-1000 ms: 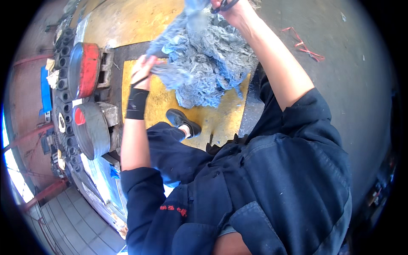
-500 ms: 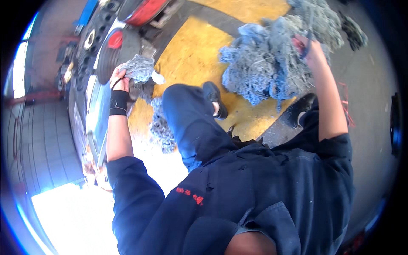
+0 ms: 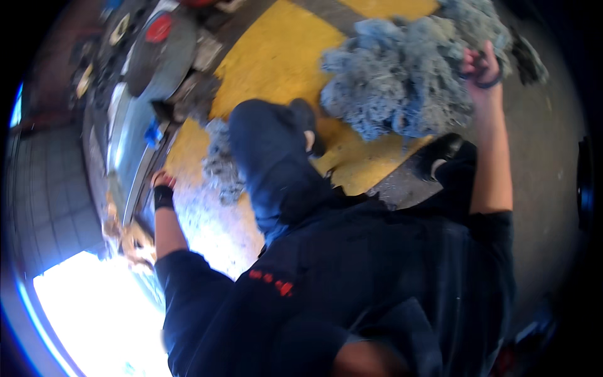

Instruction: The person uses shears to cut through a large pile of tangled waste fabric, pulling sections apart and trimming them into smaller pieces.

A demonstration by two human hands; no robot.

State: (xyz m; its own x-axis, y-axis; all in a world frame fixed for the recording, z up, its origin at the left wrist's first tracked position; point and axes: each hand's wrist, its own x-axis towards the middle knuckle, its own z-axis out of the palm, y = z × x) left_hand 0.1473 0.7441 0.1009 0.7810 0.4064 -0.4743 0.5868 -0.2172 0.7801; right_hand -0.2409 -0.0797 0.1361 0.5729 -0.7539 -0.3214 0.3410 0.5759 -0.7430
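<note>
Over on the right, my right hand (image 3: 481, 66) is raised beside a big heap of tangled grey-blue yarn (image 3: 396, 81). Its fingers are partly curled around a dark looped thing (image 3: 492, 82), whose kind is unclear. My left hand (image 3: 164, 179), below a black wristband (image 3: 164, 196), is low on the left beside a long metal edge. Blur smears its fingers, and I can make out nothing in them. Between that hand and my knee lies a smaller clump of grey yarn (image 3: 221, 164).
Yellow floor panels (image 3: 276, 60) lie under my feet. At upper left stand a round grey wheel with a red centre (image 3: 158, 28) and a pale metal surface (image 3: 129, 135) with a blue scrap (image 3: 152, 134) at its edge. More dark yarn (image 3: 529, 60) lies at far right.
My left hand has dropped down and back; the grey yarn bundle it held is no longer in it. My right hand has drawn off the heap, slightly to the right.
</note>
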